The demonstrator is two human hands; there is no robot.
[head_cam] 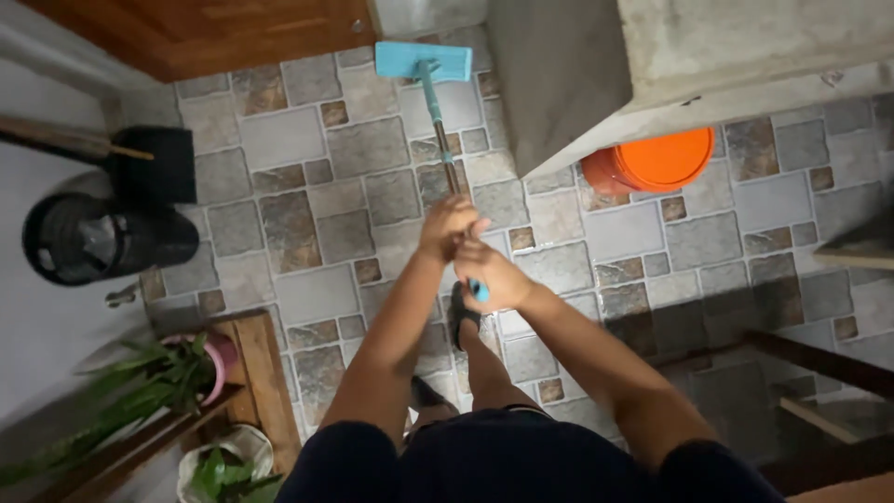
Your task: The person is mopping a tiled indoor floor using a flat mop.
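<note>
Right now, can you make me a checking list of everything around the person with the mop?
Surface: stone-pattern tile floor, looks dry.
Job's things: flat mop with teal head near the wooden door; handle runs back to the hands.
Clutter: orange bucket under a concrete ledge; black bin; dark dustpan.
Hands: left hand and right hand both closed on the mop handle, left higher.
Cables: nothing seen.
Surroundings: potted plants on a wooden stand, lower left.

Single head view, steep downward look from above tiled floor (pixel 317 214), facing wooden door (pixel 214 33); orange bucket (pixel 656 160) right of door, well below lens
</note>
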